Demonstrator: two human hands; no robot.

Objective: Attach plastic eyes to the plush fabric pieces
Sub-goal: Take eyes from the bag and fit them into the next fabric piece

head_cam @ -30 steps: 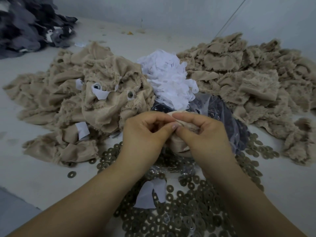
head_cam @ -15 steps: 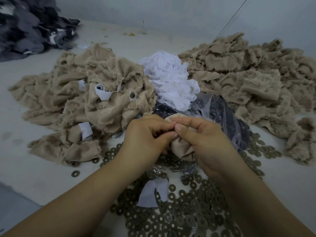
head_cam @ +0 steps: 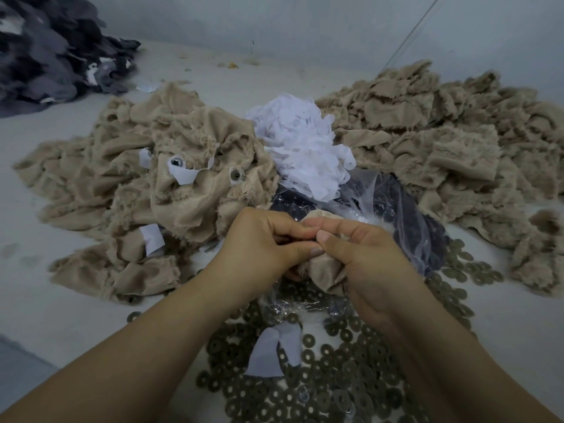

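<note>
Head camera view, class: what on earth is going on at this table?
A person is working a small beige plush fabric piece, pinched between the left hand and right hand above scattered dark round washers. Left of the hands is a heap of beige plush pieces, some already bearing plastic eyes. Another beige heap lies right. White paper scraps and a clear bag of dark parts sit behind.

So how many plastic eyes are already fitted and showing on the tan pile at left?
2: one eye above a white paper scrap, another eye to its right on the same fabric. Folds may hide more.
</note>
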